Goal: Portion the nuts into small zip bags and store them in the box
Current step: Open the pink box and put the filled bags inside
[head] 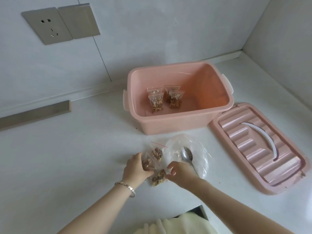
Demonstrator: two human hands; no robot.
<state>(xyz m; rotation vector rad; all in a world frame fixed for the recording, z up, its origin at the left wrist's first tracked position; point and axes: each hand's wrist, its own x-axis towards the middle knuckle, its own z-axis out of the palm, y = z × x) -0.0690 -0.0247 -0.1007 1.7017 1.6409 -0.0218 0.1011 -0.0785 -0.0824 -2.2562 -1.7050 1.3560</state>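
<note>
Lower centre: the left hand (pixel 136 166) has its fingers curled round a small zip bag (pixel 148 163) of nuts on the white counter (pixel 67 157); the right hand (pixel 179 170), fingers bent, is just beside a second filled bag (pixel 158 179), and whether it pinches it cannot be told. A third filled bag (pixel 157 153) lies just above them, near a spoon (pixel 186 157). The open pink box (pixel 177 124), upper centre-right, contains several stored bags (pixel 157 103); its lid (pixel 256 147) lies at right.
</note>
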